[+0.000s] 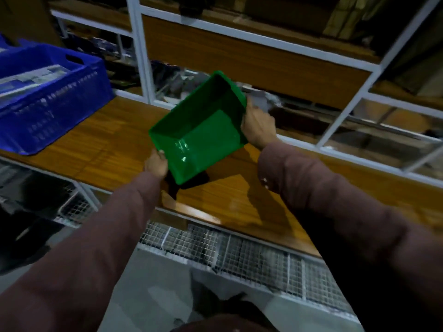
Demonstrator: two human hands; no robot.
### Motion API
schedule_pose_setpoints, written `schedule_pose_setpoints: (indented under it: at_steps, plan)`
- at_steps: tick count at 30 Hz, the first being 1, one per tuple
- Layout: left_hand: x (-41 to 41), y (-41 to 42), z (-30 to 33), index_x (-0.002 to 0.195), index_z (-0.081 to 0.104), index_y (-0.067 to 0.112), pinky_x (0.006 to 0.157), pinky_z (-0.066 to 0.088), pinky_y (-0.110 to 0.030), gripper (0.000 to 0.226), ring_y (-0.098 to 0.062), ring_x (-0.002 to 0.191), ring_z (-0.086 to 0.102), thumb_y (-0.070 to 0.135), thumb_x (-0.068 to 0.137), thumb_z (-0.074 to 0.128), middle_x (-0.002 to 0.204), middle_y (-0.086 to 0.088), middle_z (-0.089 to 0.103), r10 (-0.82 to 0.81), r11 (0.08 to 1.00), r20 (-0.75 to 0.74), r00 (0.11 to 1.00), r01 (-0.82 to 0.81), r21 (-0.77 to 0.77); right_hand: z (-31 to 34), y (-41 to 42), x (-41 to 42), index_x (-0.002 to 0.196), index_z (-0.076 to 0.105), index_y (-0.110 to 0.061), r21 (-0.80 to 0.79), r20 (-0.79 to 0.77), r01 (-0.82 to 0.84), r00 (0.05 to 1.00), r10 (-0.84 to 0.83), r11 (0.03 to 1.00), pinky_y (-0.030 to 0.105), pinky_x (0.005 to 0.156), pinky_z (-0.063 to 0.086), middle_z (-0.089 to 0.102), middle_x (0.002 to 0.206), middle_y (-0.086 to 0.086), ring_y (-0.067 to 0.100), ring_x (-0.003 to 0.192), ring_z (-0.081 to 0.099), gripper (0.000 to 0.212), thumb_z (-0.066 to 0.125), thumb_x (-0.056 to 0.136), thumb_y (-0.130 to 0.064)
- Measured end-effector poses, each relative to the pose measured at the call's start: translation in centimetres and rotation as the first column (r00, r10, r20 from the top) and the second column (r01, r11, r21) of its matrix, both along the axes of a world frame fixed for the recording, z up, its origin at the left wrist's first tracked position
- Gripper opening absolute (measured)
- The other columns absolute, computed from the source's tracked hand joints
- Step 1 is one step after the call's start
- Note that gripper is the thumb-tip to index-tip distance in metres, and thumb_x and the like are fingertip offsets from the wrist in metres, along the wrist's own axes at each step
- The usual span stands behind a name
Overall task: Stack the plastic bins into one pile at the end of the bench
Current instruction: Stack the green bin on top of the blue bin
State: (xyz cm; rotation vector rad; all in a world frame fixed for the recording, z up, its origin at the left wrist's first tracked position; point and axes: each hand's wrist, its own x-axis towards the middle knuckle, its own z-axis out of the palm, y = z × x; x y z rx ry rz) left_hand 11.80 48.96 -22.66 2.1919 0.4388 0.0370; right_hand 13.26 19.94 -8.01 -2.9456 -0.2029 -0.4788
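Note:
A green plastic bin (201, 130) hangs tilted above the wooden bench (100, 149), its open side turned toward me and nothing inside it. My left hand (156, 164) grips its near-left corner. My right hand (257, 125) holds the far-right rim. Its lower corner hovers just over the bench top, casting a dark shadow there. A large blue slotted crate (48, 99) stands on the bench at the left, with pale packets inside.
White metal shelving (141, 56) with wood panels rises behind the bench, its compartments full of dim clutter. Wire mesh baskets (239, 250) run under the bench's front edge. Grey floor lies below me.

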Motion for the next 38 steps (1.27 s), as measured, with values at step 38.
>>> schedule_pose_setpoints:
  at_steps: [38]
  plan:
    - [-25.6,-79.9,19.1,0.119,0.066,0.006,0.096,0.047,-0.044,0.039,-0.045,0.111,0.060,0.027,0.100,0.039,0.119,-0.028,0.066,-0.638,0.738,0.381,0.669,0.673,0.054,4.6,-77.5,-50.3,0.116,0.065,0.003,0.455,-0.032,0.763,0.529,-0.848,0.459,0.050,0.088,0.049,0.066,0.121,0.033,0.049,0.113,0.063,0.055,0.036,0.111,-0.043]
